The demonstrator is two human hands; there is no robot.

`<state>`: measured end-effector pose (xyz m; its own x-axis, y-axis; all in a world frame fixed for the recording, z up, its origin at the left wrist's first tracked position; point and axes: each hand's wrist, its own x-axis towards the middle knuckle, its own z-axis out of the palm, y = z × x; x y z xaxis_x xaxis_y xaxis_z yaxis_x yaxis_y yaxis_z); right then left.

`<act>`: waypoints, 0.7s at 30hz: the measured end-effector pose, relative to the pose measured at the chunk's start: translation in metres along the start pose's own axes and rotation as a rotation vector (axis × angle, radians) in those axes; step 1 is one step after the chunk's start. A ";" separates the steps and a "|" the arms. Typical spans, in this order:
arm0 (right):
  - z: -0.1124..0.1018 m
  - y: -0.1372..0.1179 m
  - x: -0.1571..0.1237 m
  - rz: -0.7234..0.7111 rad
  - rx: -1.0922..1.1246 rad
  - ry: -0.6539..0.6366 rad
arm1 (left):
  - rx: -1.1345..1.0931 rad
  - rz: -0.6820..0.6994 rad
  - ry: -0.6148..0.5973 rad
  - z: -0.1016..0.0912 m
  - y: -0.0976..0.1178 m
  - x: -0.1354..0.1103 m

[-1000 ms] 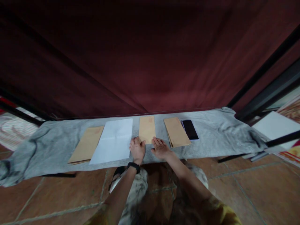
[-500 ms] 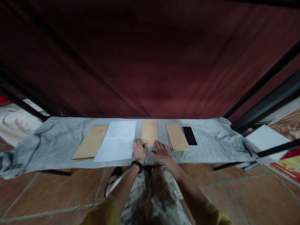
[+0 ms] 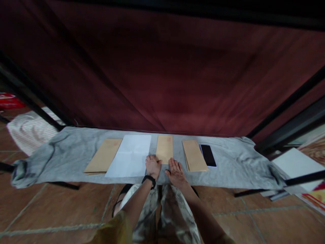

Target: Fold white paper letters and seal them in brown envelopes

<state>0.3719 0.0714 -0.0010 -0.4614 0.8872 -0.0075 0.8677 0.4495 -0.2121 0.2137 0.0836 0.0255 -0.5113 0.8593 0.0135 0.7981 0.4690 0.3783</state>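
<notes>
– Where's the single envelope (image 3: 164,148)?
– Flat on the gray cloth (image 3: 236,162) over the desk, between the white paper (image 3: 130,156) and the right-hand envelopes (image 3: 195,156).
– And the left hand (image 3: 153,166)?
– At its near left corner, thumb on the edge, fingers a little bent. The grip is loose, not closed around anything.
– The right hand (image 3: 176,173)?
– Laid flat, grip open, fingertips at the near right corner.
– What's around them?
– A phone (image 3: 208,156) just beside the right-hand envelopes, and the left-hand envelopes (image 3: 103,156) against the white paper.
</notes>
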 end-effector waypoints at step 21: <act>0.018 0.001 -0.007 -0.050 -0.035 0.285 | -0.038 0.119 -0.106 -0.003 -0.017 0.023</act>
<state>0.3729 0.0641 -0.0185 -0.4372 0.8553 0.2780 0.8534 0.4921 -0.1718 0.1878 0.0948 0.0223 -0.3761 0.9259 -0.0365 0.8372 0.3564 0.4147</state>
